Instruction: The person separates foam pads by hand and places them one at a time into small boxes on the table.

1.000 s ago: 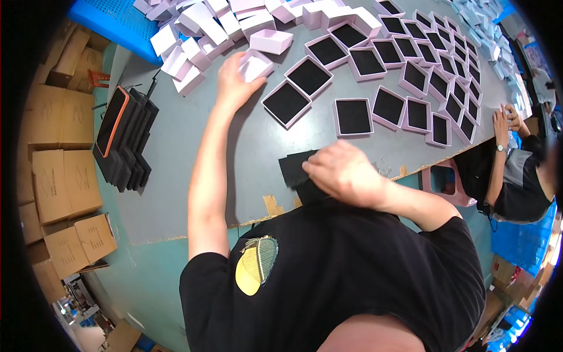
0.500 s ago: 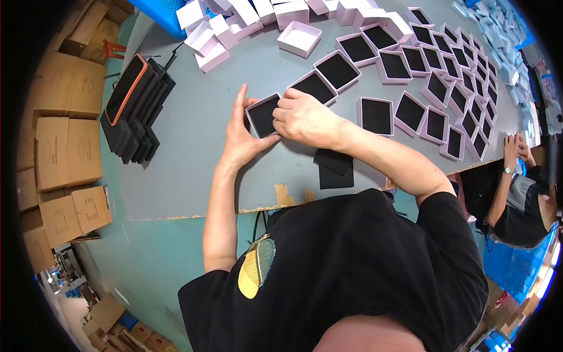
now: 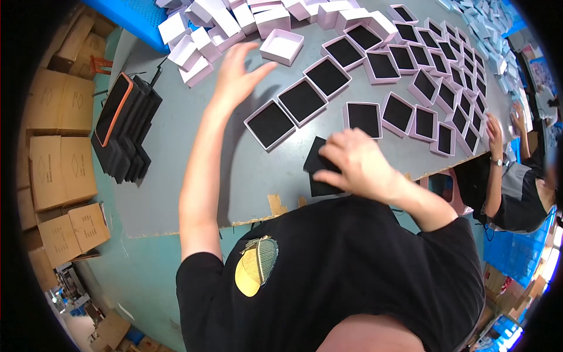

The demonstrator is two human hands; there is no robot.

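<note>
My left hand [image 3: 239, 75] is open in the air, thumb apart from the fingers, just left of an unlined pale pink box [image 3: 282, 47]. Below it on the table lies a pale pink box with a black foam pad [image 3: 270, 124], in line with more lined boxes. My right hand [image 3: 359, 164] is over a few loose black foam sheets [image 3: 317, 154] near the table's front edge. Its thumb and fingers are apart and slightly blurred; whether the fingertips touch the sheets I cannot tell.
Stacked black foam pads [image 3: 126, 141] with an orange-edged phone-like object [image 3: 115, 110] stand at left. Unlined boxes [image 3: 226, 20] pile up at the back beside a blue crate [image 3: 132, 20]. Many lined boxes [image 3: 423, 87] spread rightward. Another person's hand [image 3: 494, 132] is at the right edge.
Both hands have left the lined box, which now lies on the table. My left hand has moved up toward the unlined box; my right hand has come down to the foam sheets.
</note>
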